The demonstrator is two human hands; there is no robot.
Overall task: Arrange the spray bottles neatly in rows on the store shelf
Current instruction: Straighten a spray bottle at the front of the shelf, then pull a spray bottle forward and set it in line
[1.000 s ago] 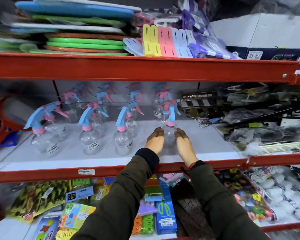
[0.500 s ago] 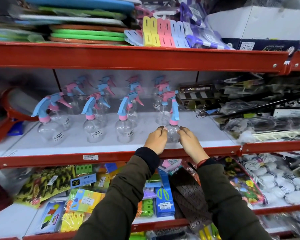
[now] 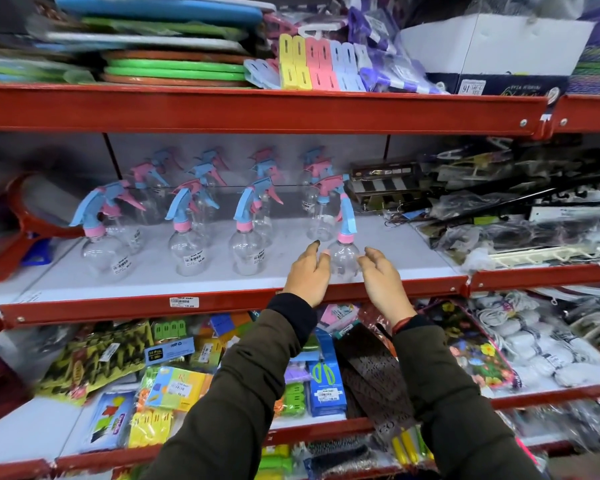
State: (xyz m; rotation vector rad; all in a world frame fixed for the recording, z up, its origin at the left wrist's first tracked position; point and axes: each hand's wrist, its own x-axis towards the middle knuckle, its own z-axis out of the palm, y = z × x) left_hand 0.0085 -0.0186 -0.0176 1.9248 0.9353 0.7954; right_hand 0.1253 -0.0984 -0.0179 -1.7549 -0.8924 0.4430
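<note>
Clear spray bottles with blue and pink trigger heads stand in rows on the white middle shelf (image 3: 413,268). The front row holds one at the left (image 3: 101,254), a second (image 3: 187,252), a third (image 3: 246,252) and the rightmost bottle (image 3: 343,259) near the red front edge. My left hand (image 3: 309,273) and my right hand (image 3: 383,277) flank this rightmost bottle, fingers spread, fingertips just beside its round body. Neither hand grips it. More bottles (image 3: 264,174) stand in the rows behind.
A red-rimmed round item (image 3: 25,220) lies at the shelf's left end. Black bagged goods (image 3: 506,220) and a dark box (image 3: 381,188) crowd the right. The red shelf beam (image 3: 257,109) above carries boards and clothes pegs. Packets fill the shelf below.
Both hands drew the rightmost bottle toward the front edge, then let go of it; the fingers have spread apart. The view has shifted slightly.
</note>
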